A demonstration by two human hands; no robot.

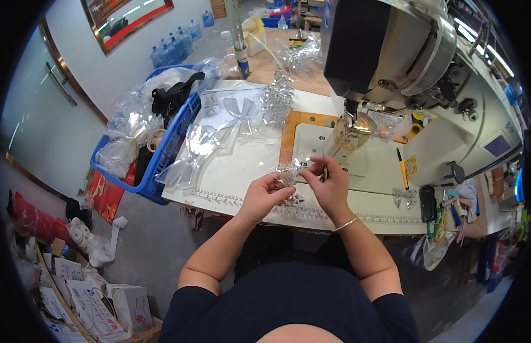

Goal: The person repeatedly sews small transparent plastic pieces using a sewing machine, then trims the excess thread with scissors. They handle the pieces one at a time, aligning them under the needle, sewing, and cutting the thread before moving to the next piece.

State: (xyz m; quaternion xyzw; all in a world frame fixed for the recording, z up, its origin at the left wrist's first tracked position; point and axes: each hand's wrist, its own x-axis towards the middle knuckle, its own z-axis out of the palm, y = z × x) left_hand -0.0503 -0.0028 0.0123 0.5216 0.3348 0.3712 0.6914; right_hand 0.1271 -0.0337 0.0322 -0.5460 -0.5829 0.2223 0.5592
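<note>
Near the front edge of the white sewing table [220, 171], both my hands are at a bunched piece of shiny clear plastic [290, 170]. My left hand [264, 197] pinches it from the left, thumb against fingers. My right hand [329, 187] is closed on its right side, with a slim dark pointed tool [324, 162], perhaps thread snips, standing up between the fingers. The fingers partly hide the tool and the plastic. Just beyond is the sewing machine's needle area [352, 117]. Clear plastic bows [201, 143] lie to the left.
A blue basket [173, 158] with plastic bags and black straps stands at the left. Silvery clear pieces [278, 97] are heaped behind my hands. The sewing machine head [385, 51] overhangs the right, near a pen [402, 167] and a black case [428, 204].
</note>
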